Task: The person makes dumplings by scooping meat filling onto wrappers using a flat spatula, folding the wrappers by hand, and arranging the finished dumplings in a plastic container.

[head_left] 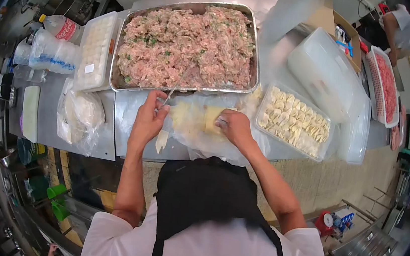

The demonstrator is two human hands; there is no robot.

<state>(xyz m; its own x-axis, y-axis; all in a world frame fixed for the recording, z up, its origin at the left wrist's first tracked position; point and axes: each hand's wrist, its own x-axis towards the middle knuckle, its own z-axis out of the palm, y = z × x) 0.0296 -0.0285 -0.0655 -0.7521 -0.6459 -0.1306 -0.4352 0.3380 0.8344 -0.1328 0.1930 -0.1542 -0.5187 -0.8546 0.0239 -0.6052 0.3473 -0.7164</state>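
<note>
My left hand (152, 117) is closed around a thin metal filling stick (171, 95), at the near edge of a large metal tray (184, 89) of minced meat (189, 45) with green bits. A pale, pointed flat piece (162, 142) shows just below that hand; I cannot tell if it is part of the tool. My right hand (235, 128) has its fingers pinched on a dumpling wrapper, over a stack of yellowish wrappers (212, 119) lying on plastic film (191, 139). To its right, a clear plastic container (319, 157) holds rows of folded dumplings (294, 119).
At left stand a lidded white container (95, 52), a plastic bag (82, 116), and a cola bottle (60, 27). Large translucent bins (326, 66), a cardboard box (349, 36) and a basket of pink meat (385, 88) are at right. Another person (401, 29) stands at far right.
</note>
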